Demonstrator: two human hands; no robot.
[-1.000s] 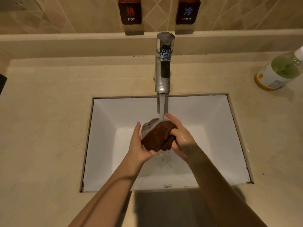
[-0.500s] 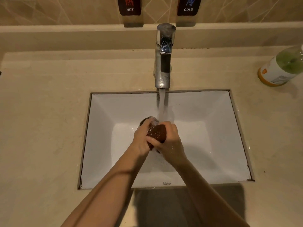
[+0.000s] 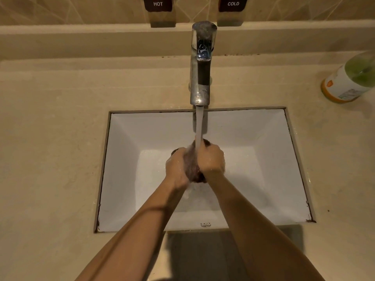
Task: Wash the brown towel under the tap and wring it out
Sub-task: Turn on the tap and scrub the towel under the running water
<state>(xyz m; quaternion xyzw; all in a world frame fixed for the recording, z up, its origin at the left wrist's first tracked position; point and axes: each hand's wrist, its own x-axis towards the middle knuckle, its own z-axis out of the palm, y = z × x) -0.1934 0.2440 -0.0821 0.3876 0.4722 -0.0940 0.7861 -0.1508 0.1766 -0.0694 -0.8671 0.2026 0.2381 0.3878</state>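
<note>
The brown towel (image 3: pixel 193 167) is bunched into a wet wad over the middle of the white sink (image 3: pixel 263 142). My left hand (image 3: pixel 176 169) grips its left side and my right hand (image 3: pixel 211 159) is clenched over its right side, so only a strip of cloth shows between them. Water runs from the chrome tap (image 3: pixel 200 78) in a steady stream straight onto the towel's top. Water drips off the wad into the basin.
A beige stone counter (image 3: pixel 50 159) surrounds the sink. A soap bottle (image 3: pixel 349 80) with green liquid lies at the far right. HOT (image 3: pixel 157 4) and COLD (image 3: pixel 233 4) signs hang on the tiled wall behind the tap.
My hands went from holding the loosely spread towel to squeezing it tightly together under the stream. The towel is now compressed and mostly hidden by my fingers.
</note>
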